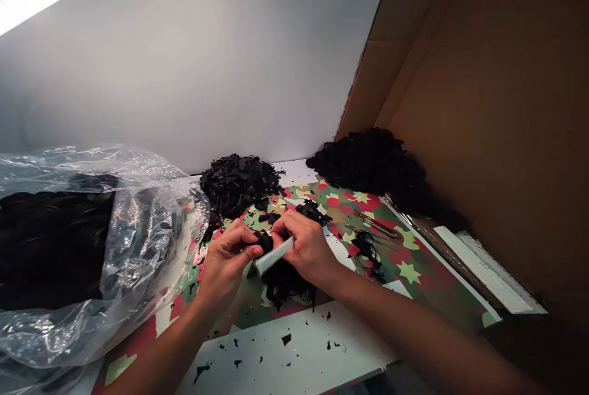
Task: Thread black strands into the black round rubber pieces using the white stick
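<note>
In the middle of the head view, my left hand (224, 263) pinches a small black piece (264, 241) that looks like soft rubber, between thumb and fingers. My right hand (309, 246) is closed close beside it, with a pale flat strip-like tool (273, 257) held in its fingers and slanting down to the left. Its fingertips are at the black piece; the exact contact is hidden. Below the hands lies a heap of black scraps (288, 284), partly covered by them.
A clear plastic bag (142, 248) of black parts (50, 241) stands at left. Behind are a pile of black shreds (242, 180) and a larger black pile (372, 162) against a cardboard wall (497, 88). Tweezers-like metal tools (377, 224) lie on the patterned sheet (432, 291).
</note>
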{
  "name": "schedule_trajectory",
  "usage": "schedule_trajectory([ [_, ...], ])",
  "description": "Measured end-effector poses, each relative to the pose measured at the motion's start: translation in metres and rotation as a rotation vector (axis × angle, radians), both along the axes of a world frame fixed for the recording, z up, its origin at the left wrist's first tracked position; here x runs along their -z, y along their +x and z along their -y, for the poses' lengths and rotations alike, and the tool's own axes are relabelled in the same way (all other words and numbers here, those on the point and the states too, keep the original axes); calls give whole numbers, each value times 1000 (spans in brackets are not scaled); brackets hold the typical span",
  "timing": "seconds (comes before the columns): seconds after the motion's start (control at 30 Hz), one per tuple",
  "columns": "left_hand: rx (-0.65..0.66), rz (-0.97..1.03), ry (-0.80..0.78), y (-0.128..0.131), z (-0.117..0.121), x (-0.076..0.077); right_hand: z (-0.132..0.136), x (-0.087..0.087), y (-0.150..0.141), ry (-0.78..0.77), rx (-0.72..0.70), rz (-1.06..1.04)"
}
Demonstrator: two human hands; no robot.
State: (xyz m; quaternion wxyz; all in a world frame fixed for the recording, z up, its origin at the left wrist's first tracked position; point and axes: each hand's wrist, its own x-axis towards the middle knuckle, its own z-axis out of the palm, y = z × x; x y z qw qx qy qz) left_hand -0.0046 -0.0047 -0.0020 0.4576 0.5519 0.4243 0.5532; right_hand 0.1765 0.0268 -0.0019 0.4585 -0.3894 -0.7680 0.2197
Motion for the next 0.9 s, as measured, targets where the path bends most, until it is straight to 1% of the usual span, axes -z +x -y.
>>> schedule_trajectory([
  [0.07,45,124,-19,1,2,-1,-8,0,6,-68,64,24],
  [0.1,66,189,-35,1,3,-2,-10,-1,9,-103,72,26],
  [0.17,86,287,-74,2,3,-3,-11,-4,11,-164,31,1],
  [0.23,90,338,-116,2,3,-3,-6,-9,9,-242,-34,-67],
  [0.4,49,358,-139,5,2,-1,11,-18,-2,-471,-155,-211],
  [0.53,8,313,-126,7,3,2,15,-20,-7,-661,-278,-395],
  [0.6,-1,307,-137,8,4,3,16,-20,-8,-743,-318,-467],
  [0.73,-25,328,-171,9,6,3,19,-21,-6,-809,-311,-502],
  [0.9,-49,288,-174,12,10,3,19,-23,-3,-784,-240,-468],
])
